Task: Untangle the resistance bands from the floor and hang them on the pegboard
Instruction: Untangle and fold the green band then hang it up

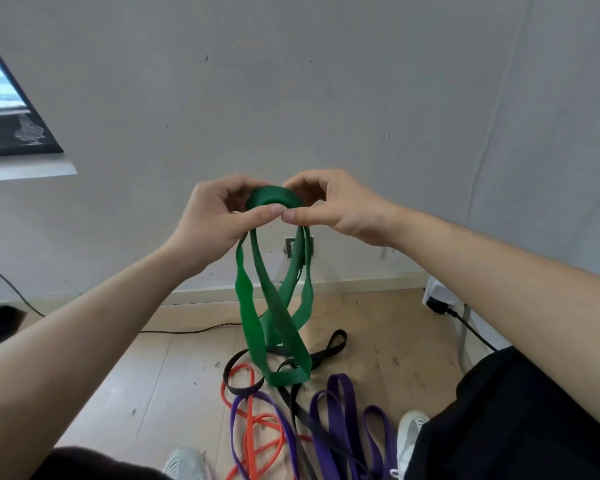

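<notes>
Step in hand, as judged: working the twist out of the green band (pixel 275 306) before hanging it. The left hand (pixel 215 216) and right hand (pixel 333 206) are both raised in front of the wall (pixel 326 81), fingers curled, each pinching the band's top loop between thumb and fingertips, thumbs nearly touching. To do it well, the hands should likely separate along the loop so the hanging strands can rotate free. One hand should feed the band round while the other keeps a light pinch. The low end should probably be lifted off the pile first, so it doesn't drag the others up. A hard yank risks tightening the crossing. No pegboard is in view, so hanging isn't set up yet. The green band is a wide, flat, thin rubber loop, doubled over at the top. Its strands hang down, cross each other midway with a visible twist, and flatten into a fold at the bottom. That fold sits right over the black band (pixel 240 389) on the floor (pixel 146 375); can't tell if it's touching or threaded through. The purple bands (pixel 340 407) and orange band (pixel 248 434) lie tangled on the floor below, between the person's shoes (pixel 409 431).
</notes>
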Demonstrator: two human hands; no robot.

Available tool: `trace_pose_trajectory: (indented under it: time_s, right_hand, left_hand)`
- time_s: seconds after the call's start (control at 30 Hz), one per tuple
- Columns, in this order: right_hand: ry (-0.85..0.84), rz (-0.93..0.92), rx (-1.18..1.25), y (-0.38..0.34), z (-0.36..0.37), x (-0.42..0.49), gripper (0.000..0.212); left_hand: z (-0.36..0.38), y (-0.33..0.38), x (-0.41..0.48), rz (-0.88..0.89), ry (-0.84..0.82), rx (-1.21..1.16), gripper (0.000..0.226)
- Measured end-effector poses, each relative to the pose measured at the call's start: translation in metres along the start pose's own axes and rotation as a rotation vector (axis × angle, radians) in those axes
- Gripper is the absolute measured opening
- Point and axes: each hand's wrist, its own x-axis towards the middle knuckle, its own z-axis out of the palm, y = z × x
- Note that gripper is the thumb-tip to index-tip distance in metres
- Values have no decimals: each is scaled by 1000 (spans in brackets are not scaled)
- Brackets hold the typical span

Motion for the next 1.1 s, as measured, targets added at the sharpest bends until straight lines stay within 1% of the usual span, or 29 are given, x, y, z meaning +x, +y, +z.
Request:
trace_pose_trajectory:
  time_s: [0.1,0.2,0.27,0.37,0.43,0.5,0.57,0.63,0.73,0.83,0.9,0.97,1.03,1.1]
  right_hand:
    - [33,-7,-4,-3,-3,0,27]
    - [61,-20,4,-7,-4,1,28]
    - [97,-40,80,-10,-7,1,25]
    - [213,-33,287,-15,-20,2,20]
    - [287,0,387,-15,-33,1,16]
    - [337,18,429,-10,-44,0,13]
    - [369,39,425,-4,-53,-4,13]
    - [361,75,399,3,-60,-8,13]
    - [263,153,302,12,-69,-18,19]
    - [106,238,120,22,-67,-22,29]
    - [-23,257,-21,26,-59,-22,27]
    - [-159,285,-130,29,-50,-22,18]
    - [-280,332,-215,33,-39,-22,18]
    - [-335,349,-229,36,-27,-21,18]
  left_hand:
    - [-3,-5,-1,-33,-64,52,27]
    - [3,-13,-2,-97,-104,104,17]
    - [11,-21,-6,-164,-161,155,13]
    - [18,-39,-10,-263,-237,210,10]
    - [16,-48,-10,-296,-220,214,9]
    - [12,-49,-8,-314,-192,186,12]
    - [8,-47,-7,-319,-170,148,17]
    - [3,-43,-5,-307,-129,98,24]
    - [-7,-32,-3,-305,-4,-51,29]
    - [-12,-20,-1,-290,100,-151,39]
    - [-12,-11,1,-275,146,-182,42]
    - [-9,-4,3,-248,162,-211,41]
    - [-1,5,3,-212,133,-222,39]
    - [10,11,1,-174,75,-202,41]
